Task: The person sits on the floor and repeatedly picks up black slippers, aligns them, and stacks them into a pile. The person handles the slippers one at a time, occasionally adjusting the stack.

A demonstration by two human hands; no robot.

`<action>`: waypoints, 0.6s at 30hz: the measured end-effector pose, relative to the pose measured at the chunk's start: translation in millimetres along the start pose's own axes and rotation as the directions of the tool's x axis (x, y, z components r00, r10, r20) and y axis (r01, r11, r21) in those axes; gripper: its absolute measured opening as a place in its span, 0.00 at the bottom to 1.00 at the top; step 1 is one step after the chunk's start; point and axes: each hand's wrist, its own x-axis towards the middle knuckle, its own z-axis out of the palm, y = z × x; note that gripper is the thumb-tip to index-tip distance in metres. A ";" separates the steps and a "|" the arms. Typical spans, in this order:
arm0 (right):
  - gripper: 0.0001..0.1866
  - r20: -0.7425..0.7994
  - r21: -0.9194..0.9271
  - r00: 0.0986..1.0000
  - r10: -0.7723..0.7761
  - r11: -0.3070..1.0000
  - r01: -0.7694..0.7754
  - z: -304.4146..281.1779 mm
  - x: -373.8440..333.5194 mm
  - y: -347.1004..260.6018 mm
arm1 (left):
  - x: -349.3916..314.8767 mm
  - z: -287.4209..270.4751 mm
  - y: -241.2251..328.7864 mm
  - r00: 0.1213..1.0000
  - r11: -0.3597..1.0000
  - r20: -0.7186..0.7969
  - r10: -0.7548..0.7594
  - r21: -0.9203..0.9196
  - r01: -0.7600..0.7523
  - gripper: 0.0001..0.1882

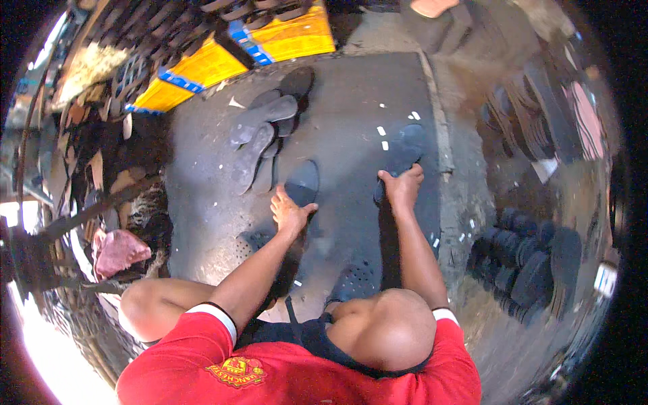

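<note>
My left hand [292, 212] grips the near end of a dark shoe sole [303, 179], thumb on its right side and fingers on its left. Another dark sole [408, 140] lies under my right hand [404, 186], which closes over its middle with the thumb to the left. Both soles rest on a dark grey mat [351, 101]. Left of and beyond my left hand is a loose pile of grey soles [253, 152], some overlapping. Several small white pieces [381, 131] are scattered by the right sole.
Yellow boxes with blue bands [280, 39] stand at the far left, with rows of dark soles behind them. Stacked dark soles [530, 263] sit on the right, and more soles [523, 115] beyond them. A pink cloth-like piece [120, 254] lies left. My bent knees flank the near area.
</note>
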 end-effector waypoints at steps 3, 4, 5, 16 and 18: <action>0.36 0.481 0.495 0.877 -0.027 0.834 -0.246 13.3 2.4 -1.6 | 14.7 -11.1 -7.1 0.992 0.898 -0.039 0.122 -0.421 -0.127 0.40; 0.34 0.579 0.621 0.808 -0.107 0.700 -0.352 16.3 -17.8 -14.2 | 25.4 -20.7 1.1 0.989 0.863 0.048 0.136 -0.496 -0.095 0.41; 0.33 0.656 0.691 0.729 -0.195 0.544 -0.476 16.4 -37.7 -27.7 | 31.4 -25.1 7.9 0.978 0.823 0.139 0.158 -0.565 -0.052 0.42; 0.19 -0.158 0.338 0.775 -0.611 0.704 0.624 36.3 -25.5 -18.5 | 233.8 -126.4 7.3 0.760 0.845 -0.371 0.534 0.211 -0.491 0.46; 0.19 -0.067 0.315 0.801 -0.595 0.749 0.583 19.2 -32.2 -28.7 | 258.6 -146.4 4.4 0.844 0.837 -0.116 0.523 0.254 -0.484 0.45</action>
